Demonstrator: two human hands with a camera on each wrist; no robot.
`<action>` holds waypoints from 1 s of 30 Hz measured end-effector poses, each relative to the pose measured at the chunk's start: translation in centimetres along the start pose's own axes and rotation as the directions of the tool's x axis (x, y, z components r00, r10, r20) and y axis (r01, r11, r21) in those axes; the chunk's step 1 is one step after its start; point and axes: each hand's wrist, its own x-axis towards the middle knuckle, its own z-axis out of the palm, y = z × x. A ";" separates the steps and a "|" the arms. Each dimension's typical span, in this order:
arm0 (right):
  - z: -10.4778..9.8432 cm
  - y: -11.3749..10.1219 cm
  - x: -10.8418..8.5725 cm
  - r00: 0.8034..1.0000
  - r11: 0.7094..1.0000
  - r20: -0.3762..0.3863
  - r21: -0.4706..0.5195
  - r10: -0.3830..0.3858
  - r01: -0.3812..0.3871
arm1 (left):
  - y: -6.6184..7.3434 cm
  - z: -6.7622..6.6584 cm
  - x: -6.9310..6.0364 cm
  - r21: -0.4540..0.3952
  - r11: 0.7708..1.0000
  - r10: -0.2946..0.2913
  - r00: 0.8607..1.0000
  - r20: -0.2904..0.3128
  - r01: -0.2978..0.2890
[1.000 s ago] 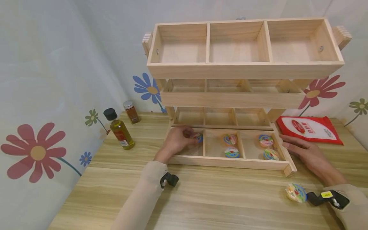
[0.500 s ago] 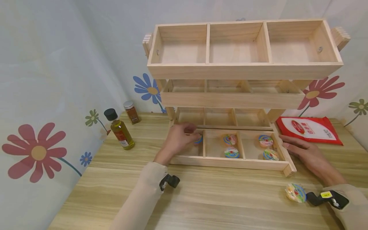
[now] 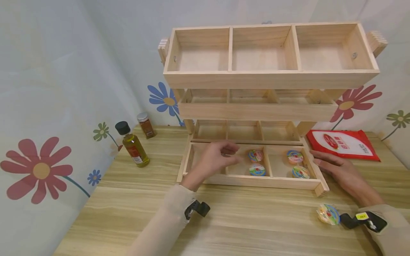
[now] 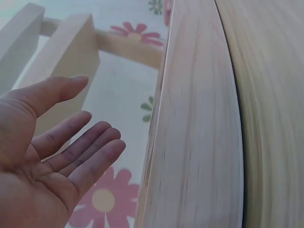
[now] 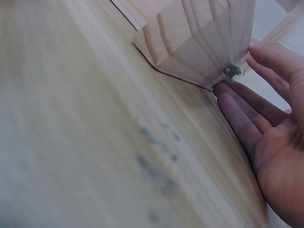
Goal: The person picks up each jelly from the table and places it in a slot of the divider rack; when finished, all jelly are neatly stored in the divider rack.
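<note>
My left hand (image 3: 217, 160) hovers over the bottom tray of a wooden rack (image 3: 270, 81), by the divider between the left and middle compartments. Its fingers are loosely bent, and the palm (image 4: 28, 190) holds nothing in the left wrist view. The middle compartment holds a pink-lidded jelly cup (image 3: 255, 155) and a blue-lidded jelly cup (image 3: 257, 170) just right of the fingertips. Two more, a rear jelly cup (image 3: 294, 156) and a front jelly cup (image 3: 300, 172), lie in the right compartment. Against the rack's right end (image 5: 194, 42) rests my right hand (image 3: 344, 172), fingers extended. My left hand covers part of the left compartment.
One jelly cup (image 3: 328, 214) lies tilted on the table (image 3: 256, 220) near my right wrist. A red and white packet (image 3: 344, 144) sits right of the rack. To its left stand an oil bottle (image 3: 134, 147) and a spice jar (image 3: 146, 125). Upper tiers overhang the back.
My left hand let go of a jelly cup in the left compartment and moved right toward the middle one. The right hand stays at the rack's end.
</note>
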 end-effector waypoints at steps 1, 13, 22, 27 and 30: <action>0.0 0.0 0.0 1.000 1.000 0.001 0.000 0.000 0.000 | 0.1 0.4 0.0 -0.008 1.000 0.007 1.000 0.011 -0.007; 0.0 -0.1 -0.1 1.000 1.000 0.000 0.026 -0.014 0.014 | 2.0 5.1 0.5 -0.083 0.995 0.069 0.990 0.123 -0.059; 0.1 0.0 0.0 1.000 1.000 0.007 0.022 0.014 -0.014 | 3.1 8.3 1.0 -0.093 0.995 0.064 0.976 0.207 -0.045; 0.1 0.0 0.0 1.000 1.000 0.009 0.013 0.020 -0.020 | 3.6 10.0 1.3 -0.086 0.995 0.072 0.968 0.239 -0.053; 0.0 0.0 0.1 1.000 1.000 0.003 0.001 0.018 -0.018 | 3.9 11.0 1.5 -0.071 0.995 0.086 0.966 0.243 -0.071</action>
